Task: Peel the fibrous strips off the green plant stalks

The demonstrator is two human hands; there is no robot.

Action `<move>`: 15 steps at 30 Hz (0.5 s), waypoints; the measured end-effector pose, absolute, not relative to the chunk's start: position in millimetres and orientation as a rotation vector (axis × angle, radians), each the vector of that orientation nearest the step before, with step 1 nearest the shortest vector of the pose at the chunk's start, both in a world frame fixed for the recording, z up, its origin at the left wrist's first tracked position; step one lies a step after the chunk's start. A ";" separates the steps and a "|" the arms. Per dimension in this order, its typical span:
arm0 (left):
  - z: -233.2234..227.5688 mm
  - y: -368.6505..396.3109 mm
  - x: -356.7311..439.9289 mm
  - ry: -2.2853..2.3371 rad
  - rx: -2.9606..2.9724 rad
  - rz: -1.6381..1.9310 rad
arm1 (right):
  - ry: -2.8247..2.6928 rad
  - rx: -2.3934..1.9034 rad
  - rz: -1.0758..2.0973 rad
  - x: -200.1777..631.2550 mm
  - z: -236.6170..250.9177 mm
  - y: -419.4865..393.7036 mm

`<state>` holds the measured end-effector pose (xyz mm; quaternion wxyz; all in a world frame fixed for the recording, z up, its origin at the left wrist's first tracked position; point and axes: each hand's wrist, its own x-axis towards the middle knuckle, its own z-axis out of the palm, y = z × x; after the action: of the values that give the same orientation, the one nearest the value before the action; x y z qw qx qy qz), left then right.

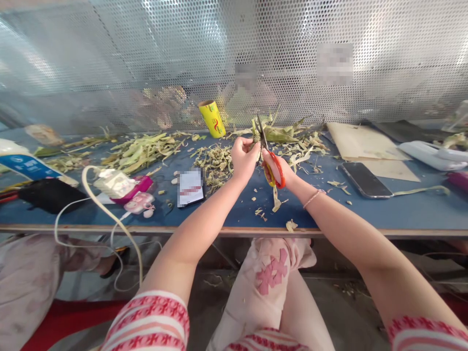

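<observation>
My left hand (245, 158) pinches a greenish dried plant piece (256, 139) above the blue table. Close beside it, my right hand (278, 168) grips scissors (281, 169) with red and yellow handles, the blades pointing up and away from me next to the plant piece. Whether the blades touch it I cannot tell. Just left of my left hand lies a pile of small dried plant bits (214, 163). Behind my hands are longer dry leaves and stalks (287, 132). A pale scrap (276, 202) lies below the scissors.
A yellow tube (212, 119) stands at the back against a perforated metal panel (164, 58). Left are a stalk pile (141, 153), a phone with a lit screen (190, 187), and a charger with cables (122, 185). Right lie a dark phone (365, 179) and cardboard (365, 141). Another person's leg (29, 282) is at lower left.
</observation>
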<state>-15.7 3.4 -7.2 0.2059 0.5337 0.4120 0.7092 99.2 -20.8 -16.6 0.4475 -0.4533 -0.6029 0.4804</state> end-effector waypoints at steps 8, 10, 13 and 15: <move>-6.3 5.3 -18.0 1.154 1.455 1.961 | -1.512 -1.232 1.090 104.6 -7.5 -24.9; -6.5 6.8 -18.5 1.145 1.457 1.956 | -1.534 -1.215 1.061 108.3 -7.4 -22.4; -7.0 9.9 -19.5 1.141 1.423 1.942 | -1.589 -1.211 1.012 114.5 -7.1 -17.9; -7.2 11.9 -20.4 1.147 1.392 1.925 | -1.630 -1.252 0.972 118.3 -5.7 -16.2</move>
<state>-20.4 11.9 -7.2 0.2494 0.5110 0.4211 0.7067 118.3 -16.2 -5.7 0.4206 -0.4996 -0.6505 0.3878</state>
